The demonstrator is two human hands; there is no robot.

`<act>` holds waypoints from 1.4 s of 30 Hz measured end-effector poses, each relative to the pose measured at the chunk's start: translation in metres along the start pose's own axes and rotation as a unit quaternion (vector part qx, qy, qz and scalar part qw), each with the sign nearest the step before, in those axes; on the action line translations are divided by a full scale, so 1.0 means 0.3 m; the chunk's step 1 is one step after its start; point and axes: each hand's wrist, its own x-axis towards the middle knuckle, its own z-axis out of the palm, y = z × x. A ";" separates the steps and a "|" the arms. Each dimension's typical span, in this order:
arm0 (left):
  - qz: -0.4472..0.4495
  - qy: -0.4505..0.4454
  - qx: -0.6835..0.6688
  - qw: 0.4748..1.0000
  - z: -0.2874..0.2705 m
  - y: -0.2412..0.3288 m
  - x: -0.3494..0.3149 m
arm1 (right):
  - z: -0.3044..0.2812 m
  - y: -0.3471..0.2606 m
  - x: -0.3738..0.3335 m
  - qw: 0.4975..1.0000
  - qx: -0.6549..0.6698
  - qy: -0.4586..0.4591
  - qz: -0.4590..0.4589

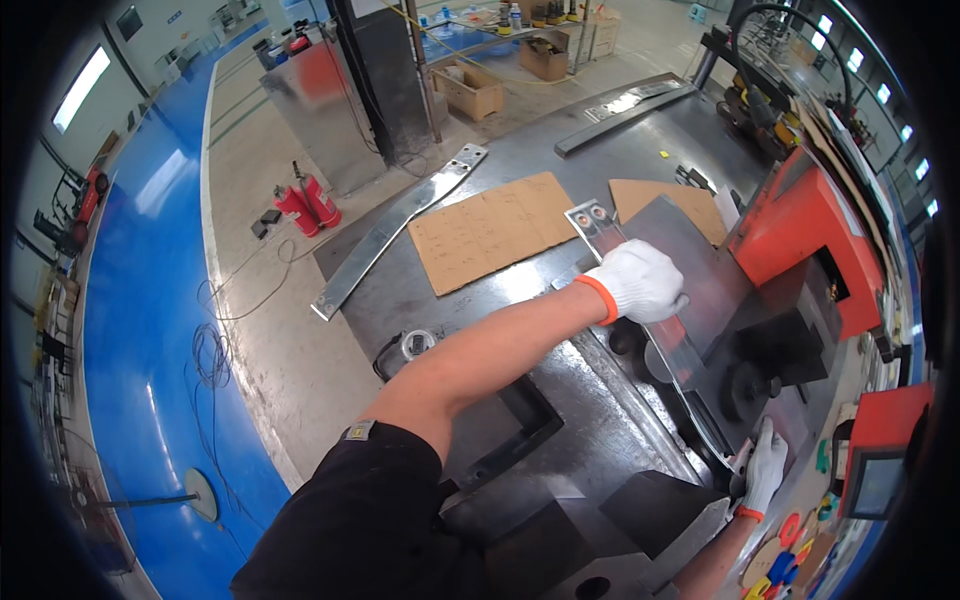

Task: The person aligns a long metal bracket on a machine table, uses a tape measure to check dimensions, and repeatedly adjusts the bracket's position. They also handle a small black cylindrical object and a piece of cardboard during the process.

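Factory workshop, steel machine bed [560,400], orange press [800,240], blue painted floor [150,300], fire extinguishers [305,205]

Long flat bar [655,315]: bare metal, smooth, shiny, catches light. Second bar [395,228] on table: same grey metal, shiny streaks. Table top [560,400]: dark steel, dull, scuffed, few bright rubbed spots. Two sheets [492,230]: brown cardboard, matt, a bit rough. Left hand [640,283] and right hand [765,468]: white knit cloth gloves, soft, orange cuffs. Machine cover [800,235]: painted metal, orange-red, slight gloss. Floor [150,300]: blue paint, glossy, mirror-like shine. Sleeve [370,520]: black cloth, matt.
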 end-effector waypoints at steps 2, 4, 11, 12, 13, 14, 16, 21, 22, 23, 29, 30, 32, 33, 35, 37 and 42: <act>0.005 -0.011 0.012 1.000 -0.008 0.002 0.004 | -0.018 -0.055 -0.028 0.999 -0.035 -0.026 0.024; -0.002 -0.035 0.007 0.999 -0.016 0.001 0.014 | -0.035 -0.087 -0.043 0.996 -0.079 -0.023 0.029; -0.022 -0.031 0.049 0.998 0.013 0.020 0.051 | -0.022 -0.140 -0.056 0.996 -0.080 0.029 0.012; -0.022 -0.022 0.051 0.998 0.014 0.028 0.051 | -0.031 -0.152 -0.061 0.997 -0.069 0.015 0.034; -0.017 -0.009 0.049 0.999 0.016 0.023 0.046 | -0.032 -0.157 -0.058 0.996 -0.070 0.007 0.052; -0.012 0.003 0.045 0.999 0.023 0.022 0.045 | -0.033 -0.157 -0.057 0.995 -0.072 -0.001 0.070; -0.015 -0.003 0.050 0.999 0.016 0.035 0.041 | -0.028 -0.159 -0.064 0.993 -0.092 0.009 0.075; -0.040 -0.030 0.068 0.996 0.008 0.044 0.042 | -0.023 -0.154 -0.070 0.992 -0.095 0.009 0.084; -0.043 -0.031 0.069 0.996 0.008 0.042 0.041 | -0.023 -0.156 -0.071 0.992 -0.092 0.005 0.088; -0.039 -0.026 0.069 0.997 0.011 0.039 0.041 | -0.024 -0.160 -0.071 0.992 -0.089 0.003 0.092; -0.031 -0.014 0.077 0.996 0.018 0.030 0.039 | -0.032 -0.182 -0.073 0.991 -0.075 -0.017 0.111; -0.029 -0.014 0.078 0.996 0.016 0.034 0.040 | -0.027 -0.164 -0.065 0.991 -0.083 -0.012 0.105; -0.025 -0.007 0.077 0.997 0.017 0.036 0.040 | -0.015 -0.125 -0.051 0.992 -0.095 -0.003 0.088; -0.021 0.000 0.075 0.997 0.024 0.035 0.043 | -0.010 -0.107 -0.045 0.992 -0.100 0.002 0.078; -0.013 0.015 0.073 0.997 0.031 0.018 0.036 | -0.027 -0.135 -0.049 0.991 -0.096 -0.027 0.088; -0.003 0.020 0.056 0.998 0.036 0.022 0.041 | -0.030 -0.130 -0.054 0.989 -0.115 -0.014 0.089; -0.021 0.030 0.055 0.998 0.042 0.015 0.041 | -0.044 -0.137 -0.053 0.992 -0.096 -0.028 0.081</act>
